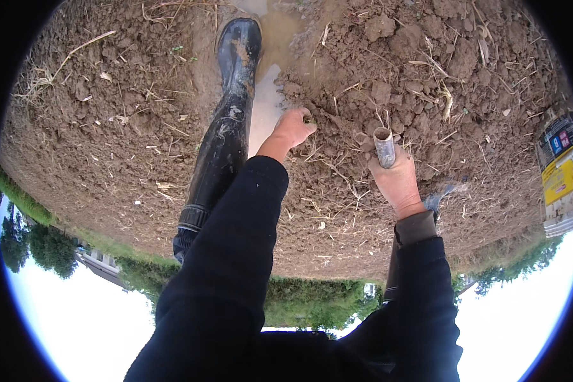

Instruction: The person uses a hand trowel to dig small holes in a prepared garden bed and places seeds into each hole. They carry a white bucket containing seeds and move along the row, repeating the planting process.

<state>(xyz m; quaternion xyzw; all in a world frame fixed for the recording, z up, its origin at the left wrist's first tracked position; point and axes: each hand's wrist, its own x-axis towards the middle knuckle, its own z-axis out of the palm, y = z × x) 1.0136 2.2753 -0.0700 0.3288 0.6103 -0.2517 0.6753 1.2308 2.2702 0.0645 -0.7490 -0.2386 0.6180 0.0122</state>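
My left hand (pixel 296 127) is over the edge of a soil mound, beside a strip of muddy water (pixel 266 107). Its fingers are curled, and whether they pinch anything I cannot tell. My right hand (pixel 395 175) grips a hollow metal tube handle (pixel 385 147) whose open end faces up. What the handle's lower end joins is hidden behind the hand. Around both hands lies loose brown soil (pixel 344 129) with bits of straw.
A black rubber boot (pixel 234 95) caked with mud stands left of the water. At the far right is a container with a yellow printed label (pixel 558 179). Clods (pixel 379 27) and dry stalks cover the ground. Trees (pixel 52 248) line the field's edge.
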